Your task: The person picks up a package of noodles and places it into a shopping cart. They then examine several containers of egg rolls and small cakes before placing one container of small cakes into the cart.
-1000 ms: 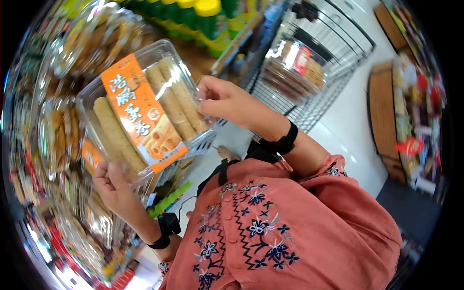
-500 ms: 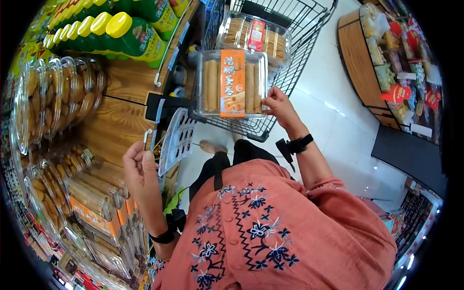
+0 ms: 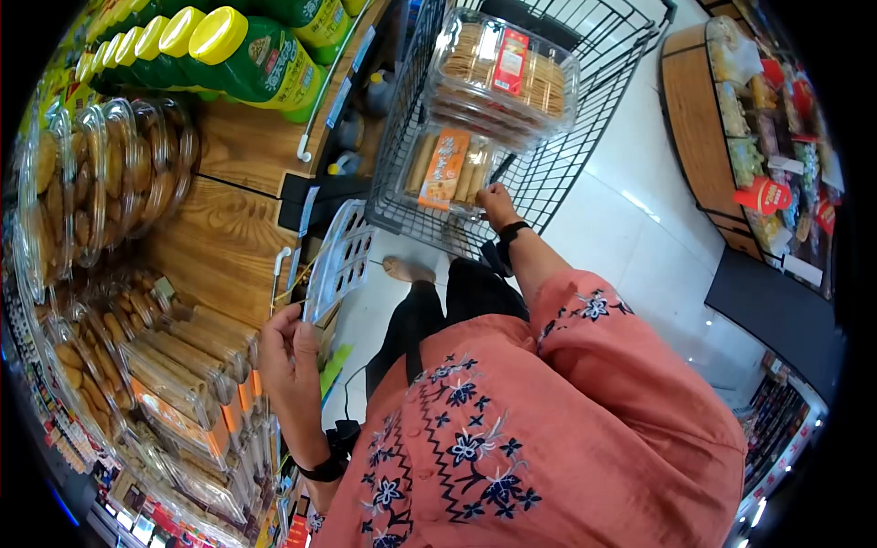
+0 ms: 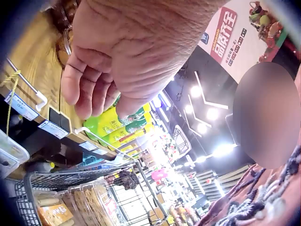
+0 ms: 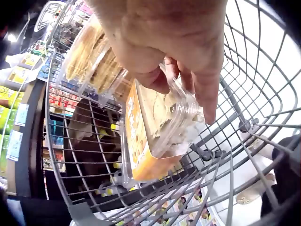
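My right hand (image 3: pixel 498 208) pinches the near right edge of a clear plastic box of egg rolls (image 3: pixel 445 169) with an orange paper band. The box is low inside the wire shopping cart (image 3: pixel 411 235), beside stacked clear boxes of thin brown sticks (image 3: pixel 502 68). In the right wrist view, the thumb and fingers (image 5: pixel 207 89) grip the box's plastic rim, and the orange band (image 5: pixel 138 136) faces left. My left hand (image 3: pixel 290 361) holds nothing. Its fingers are loosely bent in the left wrist view, close to the wooden shelf's front edge.
On the wooden shelf (image 3: pixel 228 224) at left stand round tubs of cookies (image 3: pixel 110 183), more egg roll boxes (image 3: pixel 183 393) and green bottles with yellow caps (image 3: pixel 260 64). A white plastic basket (image 3: pixel 340 256) hangs at the shelf edge. Another display stand (image 3: pixel 690 137) is across the aisle.
The egg roll box went from both hands over the shelf to the right hand alone, then down into the cart. The left hand let go and stayed by the shelf.
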{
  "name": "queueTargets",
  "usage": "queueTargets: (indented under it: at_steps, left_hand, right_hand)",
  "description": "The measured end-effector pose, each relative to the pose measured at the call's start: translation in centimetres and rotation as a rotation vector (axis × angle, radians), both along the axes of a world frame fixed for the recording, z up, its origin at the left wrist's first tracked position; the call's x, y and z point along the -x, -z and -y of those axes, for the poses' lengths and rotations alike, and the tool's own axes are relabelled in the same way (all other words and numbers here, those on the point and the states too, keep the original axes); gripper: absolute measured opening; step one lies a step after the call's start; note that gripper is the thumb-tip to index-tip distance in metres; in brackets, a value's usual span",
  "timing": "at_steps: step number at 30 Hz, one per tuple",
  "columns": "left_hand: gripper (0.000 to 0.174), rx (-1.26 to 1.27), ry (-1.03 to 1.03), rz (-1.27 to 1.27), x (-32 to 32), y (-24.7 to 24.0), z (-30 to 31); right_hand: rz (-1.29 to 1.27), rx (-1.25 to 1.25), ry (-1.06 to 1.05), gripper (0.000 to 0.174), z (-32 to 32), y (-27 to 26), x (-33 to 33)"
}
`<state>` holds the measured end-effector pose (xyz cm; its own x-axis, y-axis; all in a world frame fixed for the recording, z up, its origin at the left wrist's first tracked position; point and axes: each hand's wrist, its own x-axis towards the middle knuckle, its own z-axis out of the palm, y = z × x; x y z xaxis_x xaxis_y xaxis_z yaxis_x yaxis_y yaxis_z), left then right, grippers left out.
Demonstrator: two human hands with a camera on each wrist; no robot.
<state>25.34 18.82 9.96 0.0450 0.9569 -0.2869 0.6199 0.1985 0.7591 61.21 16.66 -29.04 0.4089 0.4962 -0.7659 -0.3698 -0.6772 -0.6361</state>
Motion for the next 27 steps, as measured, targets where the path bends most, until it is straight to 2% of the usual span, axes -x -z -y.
queueTargets:
  at_steps: [6, 8, 10, 11, 12, 13, 15, 17, 18, 19, 21, 23, 25, 27]
  left_hand:
    - [0.032, 0.069, -0.076, -0.035, 0.0, -0.1, 0.5]
    - [0.031, 0.077, -0.095, -0.056, 0.6, 0.2, 0.8]
    - [0.031, 0.076, -0.112, -0.071, 1.2, 0.5, 1.1]
    - [0.031, 0.073, -0.118, -0.074, 1.5, 0.6, 1.2]
    - [0.03, 0.069, -0.123, -0.074, 1.7, 0.7, 1.3]
    - [0.029, 0.079, -0.146, -0.077, 1.9, 0.5, 1.4]
    - [0.026, 0.093, -0.2, -0.077, 2.1, 0.0, 1.5]
    - [0.027, 0.088, -0.216, -0.053, 2.6, -0.3, 1.6]
    - [0.027, 0.082, -0.237, -0.052, 3.1, -0.7, 1.7]
    - [0.025, 0.032, -0.23, -0.087, 3.8, -1.2, 1.9]
    - [0.023, -0.064, -0.229, -0.171, 5.2, -2.3, 2.5]
    - [0.022, -0.162, -0.369, -0.099, 6.4, -3.9, 3.4]
    - [0.021, -0.307, -0.511, -0.076, 8.1, -5.2, 4.8]
    - [0.021, -0.487, -0.654, -0.099, 9.9, -6.2, 5.9]
  right_hand:
    - [-0.092, 0.067, -0.02, 0.03, -2.1, 3.5, 0.7]
    - [-0.029, 0.135, -0.067, 0.033, -2.1, 7.2, 0.8]
    - [0.067, 0.259, -0.115, 0.039, -1.8, 13.9, 0.6]
    - [-0.136, 0.281, -0.073, 0.04, -2.6, 8.6, 0.9]
    - [-0.13, 0.286, -0.216, 0.036, -2.8, 8.6, 0.8]
    - [-0.059, 0.239, -0.53, 0.033, -1.6, 12.5, -0.6]
    - [0.418, -0.151, -1.583, 0.03, 1.1, 19.6, -4.9]
    - [0.097, 0.063, -1.009, 0.028, -0.4, 13.2, -3.6]
    - [-0.086, 0.12, -0.668, 0.028, -1.2, 9.9, -2.8]
    - [-0.212, 0.104, -0.437, 0.029, -2.0, 7.2, -2.3]
    - [-0.303, -0.046, -0.3, 0.031, -4.6, 0.7, -1.0]
    - [-0.318, -0.25, -0.303, 0.041, -7.6, -5.9, 1.2]
    - [-0.342, -0.341, -0.328, 0.032, -10.7, -14.2, 4.8]
    - [-0.389, -0.455, -0.488, 0.028, -12.8, -23.0, 9.3]
